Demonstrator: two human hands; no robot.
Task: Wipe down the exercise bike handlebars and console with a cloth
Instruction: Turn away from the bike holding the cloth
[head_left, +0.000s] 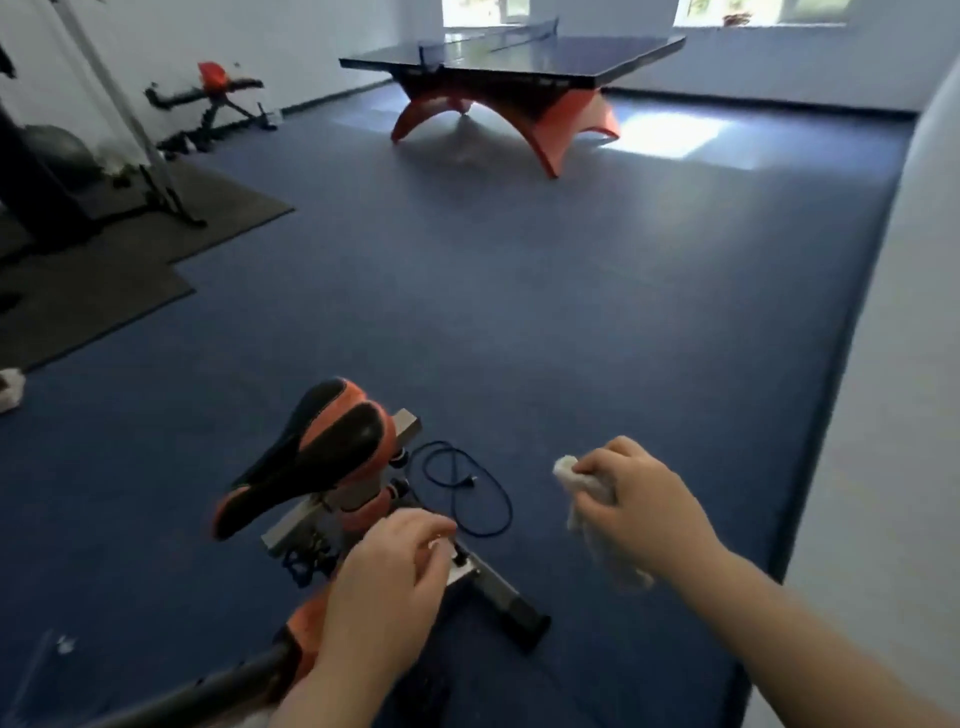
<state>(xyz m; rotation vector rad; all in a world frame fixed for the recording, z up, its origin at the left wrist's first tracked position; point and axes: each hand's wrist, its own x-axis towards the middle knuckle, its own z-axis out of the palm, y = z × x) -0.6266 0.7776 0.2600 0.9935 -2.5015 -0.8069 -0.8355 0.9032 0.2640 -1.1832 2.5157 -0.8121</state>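
The exercise bike's black and orange saddle (311, 452) stands at the lower left, with its grey frame and rear base bar (511, 605) below it. A dark handlebar tube (208, 691) crosses the bottom left corner; the console is out of view. My right hand (644, 512) hangs above the floor to the right of the bike, shut on a crumpled white cloth (582, 486). My left hand (389, 577) hovers over the bike frame with fingers curled; a small white bit shows at its fingertips, and I cannot tell whether it holds anything.
A black cable (467, 488) loops on the blue floor beside the bike. A table tennis table (514, 57) with orange legs stands at the back. Weight benches and dark mats (104, 249) fill the left side. A white wall (893, 415) runs along the right.
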